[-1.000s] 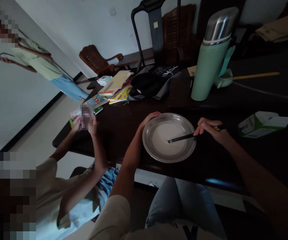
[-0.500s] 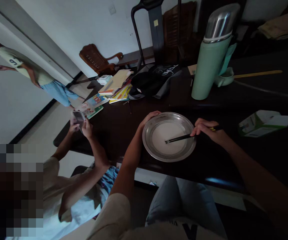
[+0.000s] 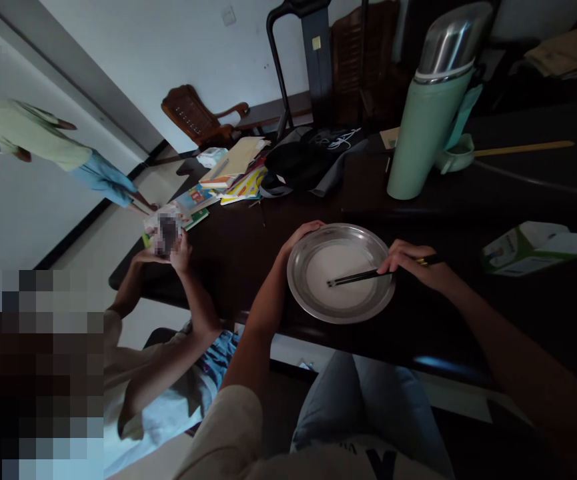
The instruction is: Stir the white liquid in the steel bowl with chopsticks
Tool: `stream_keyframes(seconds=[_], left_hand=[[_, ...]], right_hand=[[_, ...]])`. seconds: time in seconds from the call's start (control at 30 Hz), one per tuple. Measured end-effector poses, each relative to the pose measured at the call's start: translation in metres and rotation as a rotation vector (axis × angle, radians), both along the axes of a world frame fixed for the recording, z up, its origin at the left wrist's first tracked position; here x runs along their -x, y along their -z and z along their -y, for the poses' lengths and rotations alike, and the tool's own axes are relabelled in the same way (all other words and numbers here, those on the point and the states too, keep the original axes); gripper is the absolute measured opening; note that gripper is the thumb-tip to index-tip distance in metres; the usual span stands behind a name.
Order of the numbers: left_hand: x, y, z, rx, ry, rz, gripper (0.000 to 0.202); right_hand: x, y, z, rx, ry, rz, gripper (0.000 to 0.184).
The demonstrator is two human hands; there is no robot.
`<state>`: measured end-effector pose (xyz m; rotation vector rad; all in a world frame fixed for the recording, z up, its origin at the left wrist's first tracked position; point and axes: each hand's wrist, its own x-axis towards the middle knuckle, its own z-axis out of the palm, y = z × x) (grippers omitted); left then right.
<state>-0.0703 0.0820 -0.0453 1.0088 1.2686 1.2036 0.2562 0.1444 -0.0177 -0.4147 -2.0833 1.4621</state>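
Observation:
A round metal bowl (image 3: 299,297) stands on the dark table in front of me, with a whitish mixture (image 3: 345,263) in it. At the bowl's far left rim is my left hand (image 3: 304,235), closed on the edge; part of its fingers is hidden behind the rim. My right hand (image 3: 404,259) grips a pair of dark chopsticks (image 3: 355,277) with gold bands near the upper end. Their tips rest in the whitish mixture, left of the bowl's middle.
Behind the bowl stand a green thermos (image 3: 425,133), a dark bag (image 3: 301,163) and a pile of books (image 3: 238,167). An opened carton (image 3: 533,250) lies at right. A seated person (image 3: 168,373) at left holds a blurred object; another person (image 3: 53,133) is by the wall.
The chopstick tips have shifted slightly left in the mixture. My left hand keeps its place on the rim. The standing person has turned, and the seated person's hands have moved a little.

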Motion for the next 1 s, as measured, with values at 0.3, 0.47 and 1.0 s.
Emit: stream_keyframes(seconds=[0.3,0.47,1.0], left_hand=[[-0.0028,-0.0043,0.0025,0.016,-0.015,0.007,0.02],[-0.0005,-0.0021,0.0011,0.017,-0.013,0.012,0.021],[-0.0021,-0.0025,0.0031,-0.013,-0.018,0.002,0.024]], right_hand=[[-0.0033,-0.0042,-0.0047,0.028,0.188,-0.048,0.045],[0.0033,-0.0012,0.0025,-0.083,0.051,0.021,0.037],[-0.0009,-0.0018,-0.0051,-0.054,0.132,-0.012,0.039]])
